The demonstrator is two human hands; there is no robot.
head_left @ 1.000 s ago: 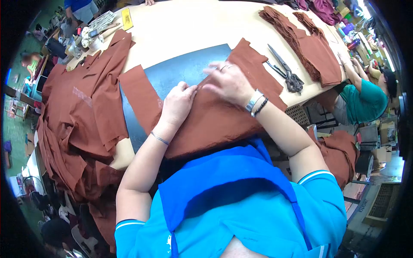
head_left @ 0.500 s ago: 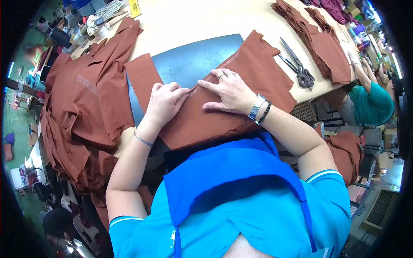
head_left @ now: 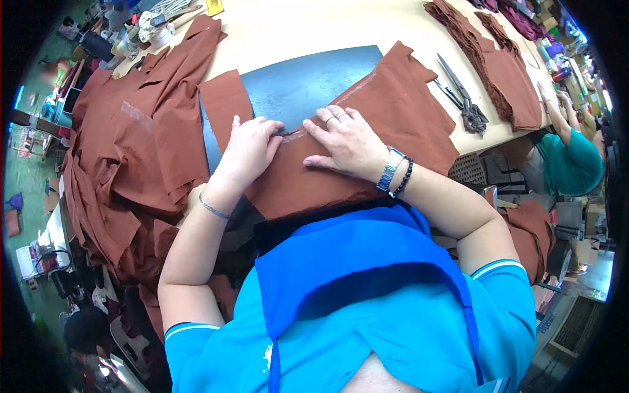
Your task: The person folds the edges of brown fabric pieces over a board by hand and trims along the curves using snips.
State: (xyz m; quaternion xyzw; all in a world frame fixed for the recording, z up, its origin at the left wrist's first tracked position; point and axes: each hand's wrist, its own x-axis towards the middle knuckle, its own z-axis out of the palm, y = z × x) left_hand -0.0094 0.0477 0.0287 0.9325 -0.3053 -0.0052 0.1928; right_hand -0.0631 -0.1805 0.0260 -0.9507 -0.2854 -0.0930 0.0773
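Observation:
A reddish-brown fabric piece [head_left: 406,111] lies in front of me, partly on a dark blue-grey board [head_left: 295,75]. My left hand [head_left: 252,147] pinches its far edge at the left end, with thumb and fingers drawn together. Just right of those fingertips, a pale whitish strip shows along the edge. My right hand [head_left: 350,144] rests palm down on the same fabric, fingers stretched and thumb apart, fingertips close to that edge. A smaller brown fabric piece [head_left: 226,98] sits on the board beyond my left hand.
A large brown fabric heap [head_left: 141,131] hangs over the table's left side. Dark scissors [head_left: 465,98] lie to the right, near stacked brown fabric [head_left: 504,85]. Brushes and containers [head_left: 160,33] stand at the back left. Another person in a green shirt [head_left: 573,164] is at the right.
My left hand has shifted its grip slightly along the edge, and its fingers have lifted and straightened a little. More of the pale strip shows. My right hand stays on the fabric.

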